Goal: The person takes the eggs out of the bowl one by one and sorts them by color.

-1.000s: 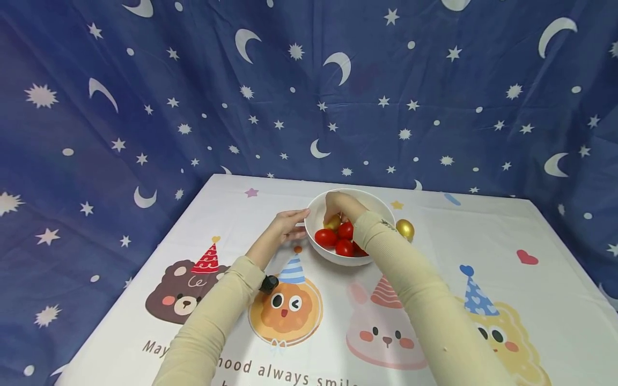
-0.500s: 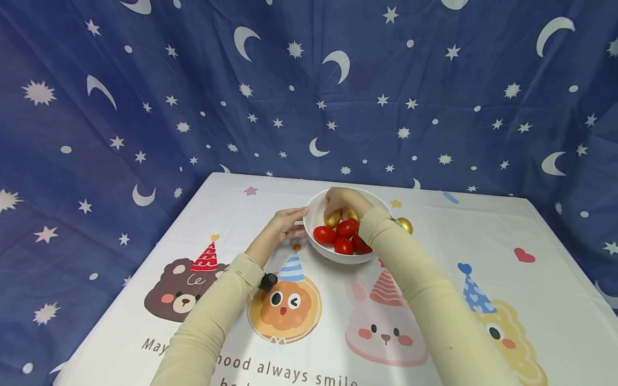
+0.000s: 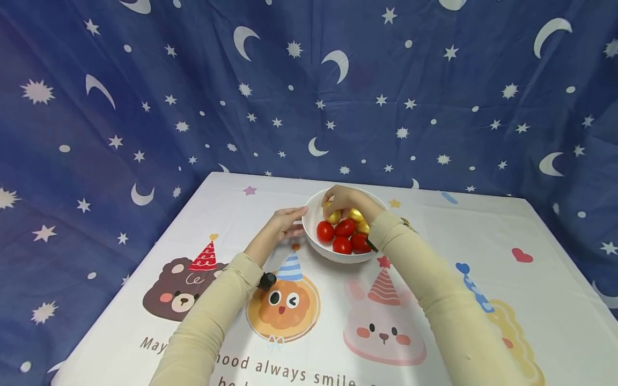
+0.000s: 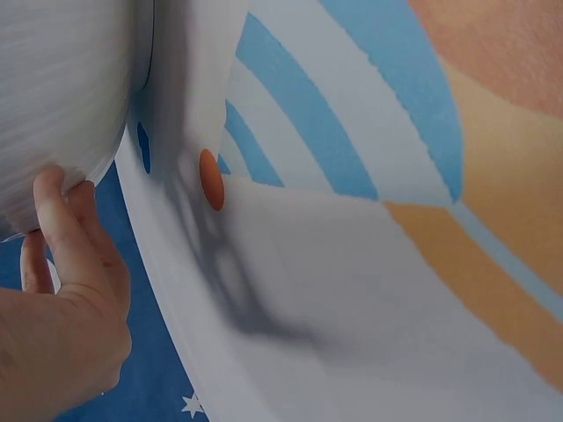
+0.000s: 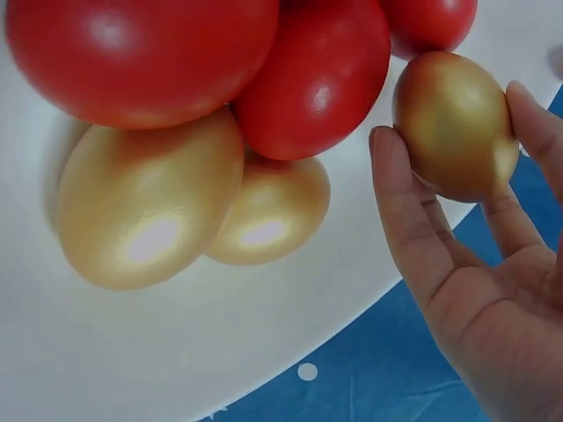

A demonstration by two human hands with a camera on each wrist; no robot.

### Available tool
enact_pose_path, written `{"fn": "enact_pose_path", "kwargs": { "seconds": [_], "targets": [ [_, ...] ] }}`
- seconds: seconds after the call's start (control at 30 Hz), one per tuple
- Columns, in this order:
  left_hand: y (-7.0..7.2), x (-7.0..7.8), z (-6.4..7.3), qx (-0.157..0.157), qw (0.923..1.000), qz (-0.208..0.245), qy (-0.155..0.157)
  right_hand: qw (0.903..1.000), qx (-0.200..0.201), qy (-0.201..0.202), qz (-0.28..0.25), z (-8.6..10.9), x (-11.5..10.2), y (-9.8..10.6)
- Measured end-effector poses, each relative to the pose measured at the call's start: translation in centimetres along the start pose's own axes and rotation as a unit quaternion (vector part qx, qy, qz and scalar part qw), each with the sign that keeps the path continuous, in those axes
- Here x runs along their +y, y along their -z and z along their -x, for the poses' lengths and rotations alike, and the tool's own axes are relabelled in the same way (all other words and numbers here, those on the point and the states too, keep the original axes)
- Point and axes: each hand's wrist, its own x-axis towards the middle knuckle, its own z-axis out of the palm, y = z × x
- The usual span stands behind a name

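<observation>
A white bowl (image 3: 311, 214) stands toward the back of the table, holding several red eggs (image 3: 345, 227) and golden eggs (image 3: 356, 215). Reaching into it from the right, my right hand (image 3: 344, 197) pinches a golden egg (image 5: 456, 127) between thumb and fingers, near the bowl's far left wall. In the right wrist view this egg is beside a red egg (image 5: 431, 19), with two other golden eggs (image 5: 149, 207) lower left. My left hand (image 3: 285, 221) rests its fingers against the bowl's outer left side; the left wrist view shows the fingertips (image 4: 51, 180) touching the wall.
The white tablecloth (image 3: 483, 230) carries printed cartoon animals and lettering. A blue curtain (image 3: 289, 75) with moons and stars hangs behind and to the left. Right of the bowl, my sleeve (image 3: 415, 257) hides part of the table.
My right hand, holding the golden egg, has moved slightly toward the back; its forearm has swung right, uncovering more eggs. The leftmost red egg has turned. The left hand has stayed at the bowl.
</observation>
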Motion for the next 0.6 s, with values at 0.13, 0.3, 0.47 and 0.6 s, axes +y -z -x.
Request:
{"fn": "enact_pose_path", "kwargs": {
  "seconds": [0.13,0.3,0.47,0.6],
  "targets": [
    [0.1,-0.2,0.1,0.0,1.0,0.006,-0.003,0.9998,0.012,0.014,0.002,0.4,0.2,-0.1],
    [0.1,-0.2,0.2,0.0,1.0,0.006,-0.004,0.9995,0.027,0.016,0.0,0.8,0.4,0.0],
    [0.1,0.0,0.2,0.003,1.0,0.002,0.0,0.999,0.033,0.024,-0.017,1.6,0.6,0.1],
    [-0.1,0.0,0.1,0.003,1.0,0.009,0.0,0.9979,0.03,0.031,-0.047,2.3,0.8,0.2]
  ]
}}
